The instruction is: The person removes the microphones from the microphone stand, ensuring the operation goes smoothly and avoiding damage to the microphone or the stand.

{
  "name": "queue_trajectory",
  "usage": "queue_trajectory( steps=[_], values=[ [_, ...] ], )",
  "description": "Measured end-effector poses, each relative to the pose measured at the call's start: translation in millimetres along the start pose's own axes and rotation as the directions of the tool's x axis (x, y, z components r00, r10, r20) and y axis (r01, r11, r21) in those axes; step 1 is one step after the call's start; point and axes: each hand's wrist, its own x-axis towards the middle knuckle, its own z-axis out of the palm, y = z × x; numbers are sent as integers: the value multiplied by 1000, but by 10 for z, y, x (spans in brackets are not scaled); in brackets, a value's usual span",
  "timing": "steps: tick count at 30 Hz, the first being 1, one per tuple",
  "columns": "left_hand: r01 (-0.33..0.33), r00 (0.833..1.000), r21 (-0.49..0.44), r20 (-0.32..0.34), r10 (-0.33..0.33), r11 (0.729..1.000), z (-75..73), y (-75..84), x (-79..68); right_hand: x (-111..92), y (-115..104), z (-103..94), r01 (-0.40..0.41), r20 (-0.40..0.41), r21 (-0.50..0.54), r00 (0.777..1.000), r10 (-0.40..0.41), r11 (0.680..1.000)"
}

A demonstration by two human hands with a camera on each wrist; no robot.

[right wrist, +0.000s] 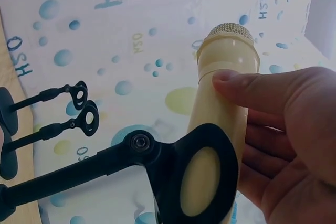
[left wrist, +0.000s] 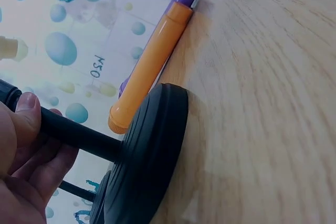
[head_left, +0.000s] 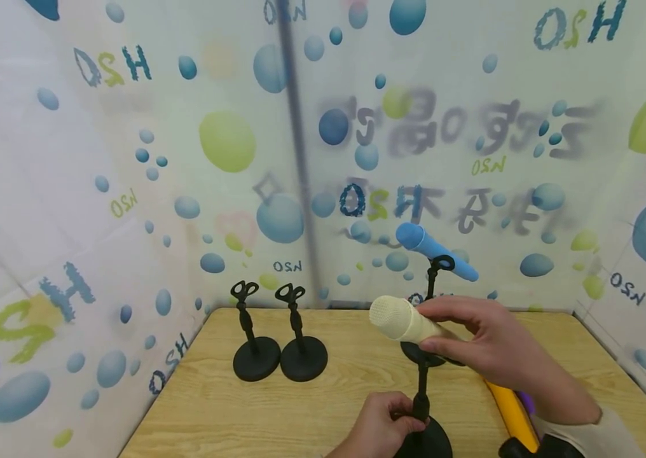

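My right hand (head_left: 494, 337) grips a cream microphone (head_left: 394, 318) by its body, thumb on one side below the mesh head. The microphone lies against the clip (right wrist: 229, 177) of a black desktop stand (head_left: 428, 439), and its body shows through the clip's oval opening in the right wrist view. Whether it is fully seated there, I cannot tell. Lower down, my left hand (head_left: 380, 420) pinches that stand's pole (left wrist: 79, 134) just above the round base, which rests on the table. Behind, a blue microphone (head_left: 443, 251) sits tilted in another stand's clip.
Two black stands (head_left: 257, 359) with bare clips stand side by side at the table's left. To the right, an orange microphone (head_left: 510, 413) lies beside a purple one (head_left: 526, 402). A patterned curtain (head_left: 231, 210) hangs behind the wooden table (head_left: 214, 407).
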Motion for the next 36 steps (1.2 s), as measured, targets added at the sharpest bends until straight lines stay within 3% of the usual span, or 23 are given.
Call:
queue_trajectory(
  steps=[15, 36],
  values=[
    [-23, 1000, -3, 11, 24, 1000, -3, 4, -4, 122, -61, 33, 35, 16, 34, 999, -36, 999],
    [-21, 1000, 25, 0, 21, 999, -1, 11, 20, 325, -230, 103, 14, 20, 58, 1000, -16, 998]
  ],
)
